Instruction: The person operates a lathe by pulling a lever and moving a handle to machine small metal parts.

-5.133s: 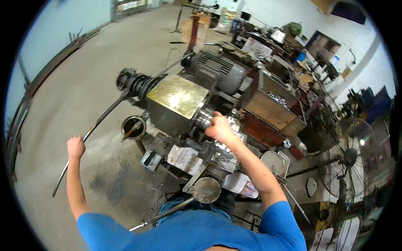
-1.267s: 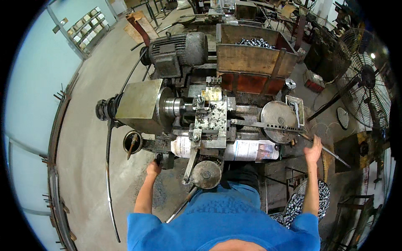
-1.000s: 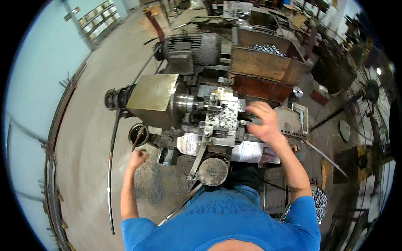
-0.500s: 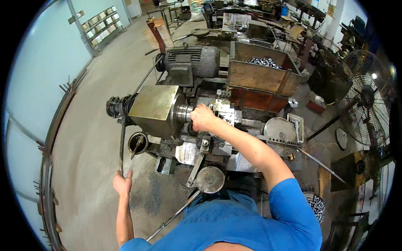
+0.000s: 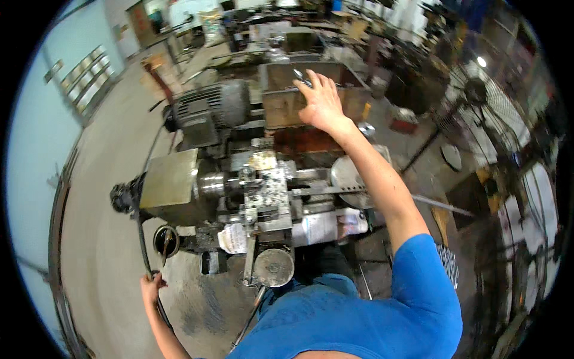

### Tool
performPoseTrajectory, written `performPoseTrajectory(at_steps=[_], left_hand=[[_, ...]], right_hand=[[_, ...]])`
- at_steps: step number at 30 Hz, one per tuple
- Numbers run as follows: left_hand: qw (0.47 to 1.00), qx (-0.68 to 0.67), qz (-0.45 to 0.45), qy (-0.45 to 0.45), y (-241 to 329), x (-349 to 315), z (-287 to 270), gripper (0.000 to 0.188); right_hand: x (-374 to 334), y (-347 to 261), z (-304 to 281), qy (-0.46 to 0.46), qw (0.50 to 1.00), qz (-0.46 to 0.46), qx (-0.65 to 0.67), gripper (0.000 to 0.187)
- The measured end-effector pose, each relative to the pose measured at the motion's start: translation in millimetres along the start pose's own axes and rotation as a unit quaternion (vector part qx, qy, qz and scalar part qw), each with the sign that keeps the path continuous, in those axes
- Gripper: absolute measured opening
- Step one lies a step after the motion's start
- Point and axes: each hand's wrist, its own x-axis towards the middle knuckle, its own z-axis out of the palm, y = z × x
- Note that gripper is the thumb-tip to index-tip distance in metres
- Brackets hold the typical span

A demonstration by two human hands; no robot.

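Note:
My right hand (image 5: 323, 103) is stretched out over the wooden box (image 5: 278, 109), its fingers spread apart. Just beside its fingertips is a small shiny metal piece (image 5: 300, 76); whether that is in the air or lying in the box I cannot tell. At the lower left, my left hand (image 5: 153, 286) is closed round a long dark bar (image 5: 142, 242) that comes down from the left end of the lathe. Between my arms is the lathe, with its metal-covered headstock (image 5: 170, 178), shiny spindle nose (image 5: 213, 183) and a grimy tool slide (image 5: 266, 188).
A motor (image 5: 209, 110) sits behind the headstock. On the near side are a round handwheel disc (image 5: 274, 267) and an oily pot (image 5: 165, 240). A large fan (image 5: 476, 93) stands at the right, and a basket of metal pieces (image 5: 448, 263) is by my right elbow.
My right hand has left the spindle nose, reached up and right to over the box, and opened. My left hand still grips the bar. The whole view has swung, with blur.

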Motion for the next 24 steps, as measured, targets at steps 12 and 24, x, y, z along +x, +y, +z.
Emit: performPoseTrajectory(at_steps=[12, 24], left_hand=[[0.992, -0.073, -0.086, -0.058, -56, 37, -48, 0.024], [0.994, 0.021, -0.095, 0.049, -40, 29, -31, 0.034]], right_hand=[[-439, 207, -112, -0.284, 0.865, 0.4, -0.104, 0.031], [-618, 150, -74, -0.559, 0.679, 0.473, -0.043, 0.034]])
